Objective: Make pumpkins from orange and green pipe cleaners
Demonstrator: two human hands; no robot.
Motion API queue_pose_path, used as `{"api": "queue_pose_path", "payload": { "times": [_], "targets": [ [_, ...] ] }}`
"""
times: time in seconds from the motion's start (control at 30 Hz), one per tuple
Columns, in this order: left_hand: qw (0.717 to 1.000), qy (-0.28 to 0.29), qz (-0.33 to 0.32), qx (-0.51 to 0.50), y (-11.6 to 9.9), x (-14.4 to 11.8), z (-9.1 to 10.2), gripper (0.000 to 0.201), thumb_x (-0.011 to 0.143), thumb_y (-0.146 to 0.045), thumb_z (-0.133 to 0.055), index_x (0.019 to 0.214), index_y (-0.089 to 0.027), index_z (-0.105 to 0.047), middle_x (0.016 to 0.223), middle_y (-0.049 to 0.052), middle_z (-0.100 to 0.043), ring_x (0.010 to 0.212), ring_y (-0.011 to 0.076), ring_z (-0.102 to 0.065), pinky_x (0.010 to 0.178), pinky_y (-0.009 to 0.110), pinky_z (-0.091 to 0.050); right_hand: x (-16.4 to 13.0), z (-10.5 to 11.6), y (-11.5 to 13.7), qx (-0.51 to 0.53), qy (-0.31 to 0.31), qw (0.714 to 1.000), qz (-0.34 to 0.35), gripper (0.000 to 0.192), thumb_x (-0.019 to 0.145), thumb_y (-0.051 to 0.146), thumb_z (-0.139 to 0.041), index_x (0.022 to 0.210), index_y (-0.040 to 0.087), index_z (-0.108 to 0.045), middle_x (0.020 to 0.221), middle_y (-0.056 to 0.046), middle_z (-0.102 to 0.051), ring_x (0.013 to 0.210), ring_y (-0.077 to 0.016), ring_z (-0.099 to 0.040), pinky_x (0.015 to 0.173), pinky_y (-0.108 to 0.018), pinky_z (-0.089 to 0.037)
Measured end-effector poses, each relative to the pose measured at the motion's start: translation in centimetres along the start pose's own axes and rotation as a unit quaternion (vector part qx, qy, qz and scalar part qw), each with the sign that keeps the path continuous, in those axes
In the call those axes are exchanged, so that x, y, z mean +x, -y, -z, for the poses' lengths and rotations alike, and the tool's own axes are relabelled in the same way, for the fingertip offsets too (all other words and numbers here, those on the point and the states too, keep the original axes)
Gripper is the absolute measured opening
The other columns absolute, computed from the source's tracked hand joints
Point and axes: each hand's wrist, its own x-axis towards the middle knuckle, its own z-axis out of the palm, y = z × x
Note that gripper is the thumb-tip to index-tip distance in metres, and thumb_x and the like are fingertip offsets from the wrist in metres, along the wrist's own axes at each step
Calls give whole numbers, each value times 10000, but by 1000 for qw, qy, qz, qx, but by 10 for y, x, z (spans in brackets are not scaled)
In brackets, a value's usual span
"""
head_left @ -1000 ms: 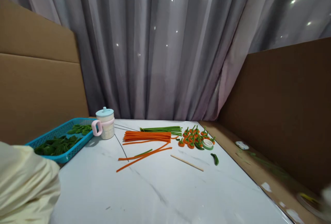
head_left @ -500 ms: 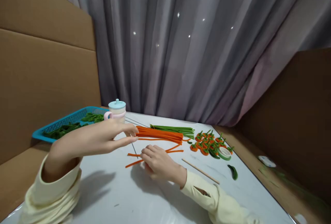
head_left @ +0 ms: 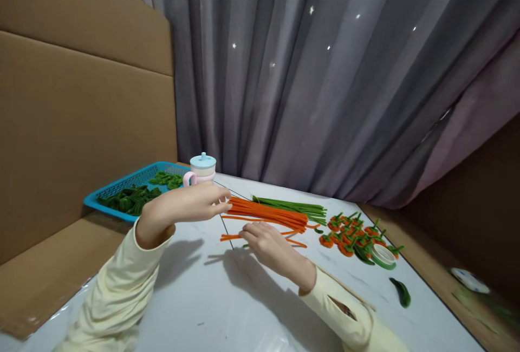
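Observation:
My left hand [head_left: 190, 203] hovers just above the white table [head_left: 227, 308], its fingers stretched to the left end of a bundle of orange pipe cleaners [head_left: 268, 212]. My right hand [head_left: 272, 243] lies palm down on a few loose orange pipe cleaners [head_left: 229, 236] in front of that bundle. Whether its fingers grip one is hidden. A bundle of green pipe cleaners [head_left: 292, 206] lies just behind the orange one. Both sleeves are pale yellow.
Several small orange-and-green twisted pieces [head_left: 349, 233], a roll of green tape [head_left: 383, 257], a green leaf piece [head_left: 400, 292] and a thin wooden stick [head_left: 345, 287] lie to the right. A blue tray [head_left: 122, 184] of green pieces and a lidded cup [head_left: 202, 168] stand at the left. Cardboard walls flank the table.
Both hands came into view and reached forward to the orange pipe cleaners. The view has swung to the left and closer.

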Motion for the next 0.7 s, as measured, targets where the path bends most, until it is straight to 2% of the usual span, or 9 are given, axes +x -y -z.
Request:
{"api": "queue_pose_path", "payload": {
  "times": [0.03, 0.13, 0.17, 0.23, 0.3, 0.37, 0.5, 0.6, 0.7],
  "targets": [
    [1000, -4, -17, -16, -3, 1, -2, 286, 892, -334, -441, 886, -171, -675, 816, 64, -682, 738, 201, -616, 687, 265, -433, -7, 10, -3, 2, -28, 999, -19, 247, 928, 49, -361, 1014, 136, -577, 989, -117, -619, 892, -204, -584, 763, -328, -445],
    [991, -20, -96, -90, -20, 7, -9, 309, 880, -263, -483, 1134, -180, -637, 1051, 87, -697, 956, 232, -641, 803, 272, -462, -27, 41, -13, 70, -207, 974, -65, 239, 932, 85, -367, 1002, 155, -585, 995, -127, -639, 869, -207, -612, 733, -324, -490],
    [984, -21, -127, -120, -27, 9, -12, 360, 877, -251, -503, 1219, -188, -596, 1139, 91, -676, 1018, 234, -632, 832, 270, -466, -34, 51, -15, 88, -245, 962, -77, 226, 937, 107, -378, 994, 164, -589, 965, -117, -652, 849, -206, -624, 720, -322, -499],
    [968, -15, -172, -181, -41, 16, -20, 443, 885, -258, -535, 1326, -215, -519, 1243, 87, -632, 1062, 225, -629, 858, 264, -478, -46, 68, -17, 126, -282, 945, -107, 193, 940, 145, -414, 976, 179, -601, 902, -93, -679, 797, -198, -647, 692, -304, -508],
    [955, -32, -167, -244, -53, 23, -30, 480, 883, -283, -566, 1354, -231, -493, 1235, 77, -641, 1041, 222, -646, 860, 276, -495, -56, 82, -17, 183, -293, 928, -140, 160, 931, 162, -459, 956, 191, -615, 860, -64, -703, 735, -178, -664, 660, -274, -509],
    [934, -66, -120, -331, -62, 31, -41, 493, 871, -310, -589, 1348, -225, -499, 1211, 73, -655, 1059, 235, -641, 886, 314, -505, -62, 93, -15, 255, -286, 909, -165, 141, 923, 186, -492, 951, 202, -629, 840, -41, -717, 692, -164, -673, 635, -255, -509],
    [838, -81, -46, -537, -73, 45, -58, 541, 854, -377, -616, 1340, -178, -481, 1064, 83, -711, 976, 237, -676, 848, 346, -542, -64, 103, -8, 383, -262, 867, -182, 143, 911, 281, -534, 927, 197, -648, 774, -22, -716, 671, -159, -681, 624, -247, -525],
    [804, -117, -9, -584, -78, 53, -67, 586, 832, -395, -649, 1330, -152, -458, 884, 70, -743, 846, 225, -703, 777, 325, -551, -61, 101, -5, 475, -248, 821, -198, 216, 900, 371, -540, 920, 182, -642, 778, -29, -709, 647, -160, -686, 604, -252, -550],
    [794, -140, 15, -592, -80, 58, -71, 446, 809, -404, -669, 1143, -118, -596, 906, 90, -739, 823, 222, -698, 759, 305, -540, -61, 99, -8, 530, -232, 783, -228, 284, 882, 427, -550, 904, 164, -654, 770, -43, -706, 660, -175, -691, 609, -267, -563]
  ]
}}
